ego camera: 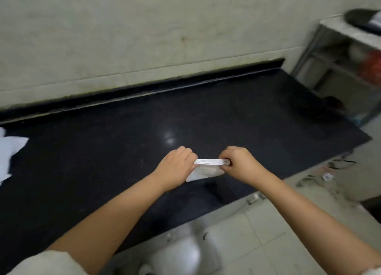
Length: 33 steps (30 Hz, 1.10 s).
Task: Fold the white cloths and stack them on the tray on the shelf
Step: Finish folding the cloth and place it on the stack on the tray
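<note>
We hold one folded white cloth (207,168) up in the air, just above the near edge of the black worktop (144,134). Our left hand (176,167) pinches its left end and our right hand (240,164) pinches its right end, so both grips are tight on the cloth. We can see thin layers along its top edge, so we think this cloth is folded small and close to ready.

It is not on the tray yet. The shelf (348,33) stands past the right end of the worktop, and a dark blurry thing on top may be the tray (362,20). We cannot tell if any cloths lie there.

More white cloth (10,151) lies loose at the left edge of the worktop, so folding is left to do.
</note>
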Tool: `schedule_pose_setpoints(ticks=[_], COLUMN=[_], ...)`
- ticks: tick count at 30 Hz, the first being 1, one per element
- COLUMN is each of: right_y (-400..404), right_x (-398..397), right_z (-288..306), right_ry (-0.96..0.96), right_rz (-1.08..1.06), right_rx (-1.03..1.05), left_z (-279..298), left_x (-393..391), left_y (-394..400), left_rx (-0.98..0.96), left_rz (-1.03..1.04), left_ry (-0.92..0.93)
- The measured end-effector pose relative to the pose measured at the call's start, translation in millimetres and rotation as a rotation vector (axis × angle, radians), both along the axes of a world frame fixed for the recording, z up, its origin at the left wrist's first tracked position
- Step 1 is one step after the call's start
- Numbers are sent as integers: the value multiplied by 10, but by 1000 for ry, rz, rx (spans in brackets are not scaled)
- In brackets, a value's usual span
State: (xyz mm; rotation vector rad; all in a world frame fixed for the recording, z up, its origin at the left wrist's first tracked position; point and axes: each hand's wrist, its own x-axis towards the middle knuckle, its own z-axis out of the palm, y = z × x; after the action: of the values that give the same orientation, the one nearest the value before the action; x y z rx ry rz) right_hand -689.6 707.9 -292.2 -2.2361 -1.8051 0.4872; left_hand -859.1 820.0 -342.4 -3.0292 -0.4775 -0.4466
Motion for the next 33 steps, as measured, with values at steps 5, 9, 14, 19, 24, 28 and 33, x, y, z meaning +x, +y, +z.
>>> schedule_pose_setpoints(ticks=[5, 9, 14, 19, 24, 28, 33], right_y=[-1015, -1720, -2350, -2570, -2419, -2087, -1652], right_x=[1250, 2092, 3032, 3952, 5091, 6046, 7126], right_z=[513, 984, 1487, 1866, 2221, 2593, 2990], right_ry=[-170, -220, -216, -167, -304, -296, -215], right_rz=[-34, -129, -365, -466, -443, -448, -446], right_rx=[16, 99, 187, 213, 297, 265, 352], left_z=[468, 893, 1376, 1791, 2161, 2584, 3064], left_x=[1382, 2423, 3641, 4769, 5966, 6900, 7855], left_y=[-643, -1146, -1578, -1707, -1496, -1206, -832], left_rx=[-112, -288, -258, -149, -129, -201, -225], left_rz=[-186, -262, -450, -559, -588, -559, -460], left_ry=[-29, -94, -188, -190, -188, -177, -205])
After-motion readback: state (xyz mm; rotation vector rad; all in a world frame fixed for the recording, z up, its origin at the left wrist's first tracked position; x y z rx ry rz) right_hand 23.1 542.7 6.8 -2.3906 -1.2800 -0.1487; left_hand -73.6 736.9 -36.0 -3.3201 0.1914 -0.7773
